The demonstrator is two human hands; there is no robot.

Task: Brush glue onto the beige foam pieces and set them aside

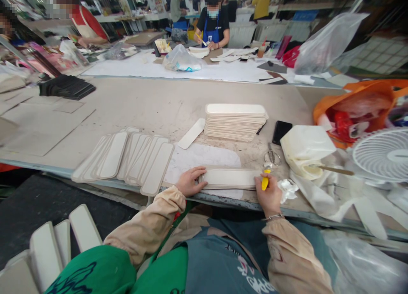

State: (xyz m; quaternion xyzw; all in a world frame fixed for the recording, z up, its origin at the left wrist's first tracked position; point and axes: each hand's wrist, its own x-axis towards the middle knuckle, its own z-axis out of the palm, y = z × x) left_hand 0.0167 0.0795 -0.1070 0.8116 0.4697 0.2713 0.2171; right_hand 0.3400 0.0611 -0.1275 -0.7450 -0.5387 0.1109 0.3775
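Note:
A low stack of white oblong panels with rounded corners and beige rims [232, 178] lies at the table's front edge. Its left end is gripped by my left hand [192, 181], thumb and fingers closed about it. Between thumb and fingers of my right hand [269, 194] is a small yellow tool [265, 180]; its working end is hard to make out. That hand also touches the right end of the stack. Behind stands a taller pile of similar panels [236, 123], with one loose panel [192, 133] leaning beside it. More panels [127, 158] are fanned out to the left.
On the right are scissors [272, 155], a black phone [282, 132], a white plastic container [307, 143] with a stick across it, crumpled tissue [288, 189], a white fan [382, 155] and an orange bag [328, 102]. A co-worker [213, 24] sits across the table.

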